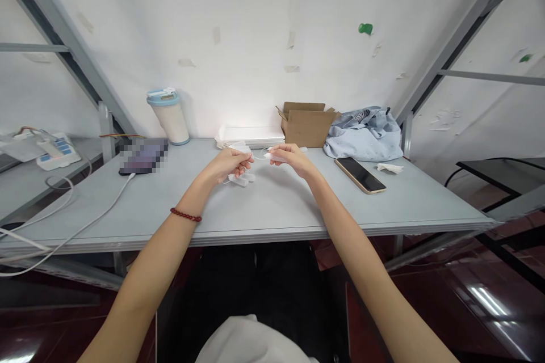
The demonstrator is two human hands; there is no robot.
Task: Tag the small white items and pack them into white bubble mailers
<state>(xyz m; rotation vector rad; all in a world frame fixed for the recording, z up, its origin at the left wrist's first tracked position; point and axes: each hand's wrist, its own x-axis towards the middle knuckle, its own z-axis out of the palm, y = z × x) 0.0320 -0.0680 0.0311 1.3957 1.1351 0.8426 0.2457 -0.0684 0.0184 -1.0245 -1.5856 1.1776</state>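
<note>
Above the middle of the grey table, my left hand (232, 164) pinches one end of a thin whitish cord (259, 157). The cord curves across the small gap to my right hand (293, 157). Closed fingers of my right hand grip a slim white piece (267, 155), whose tip points toward my left hand; its exact kind is too small to tell. Just under my left hand, several small white translucent pieces (242, 180) lie on the table, partly hidden by the fingers. A red beaded bracelet (186, 215) circles my left wrist.
Behind my hands are a white flat stack (251, 135), an open cardboard box (310, 129) and light-blue cloth (365, 135). A phone (360, 174) and crumpled tissue (389, 168) lie right. Left stand a tumbler (170, 119) and a blurred phone-like device (143, 156) with a white cable (104, 212).
</note>
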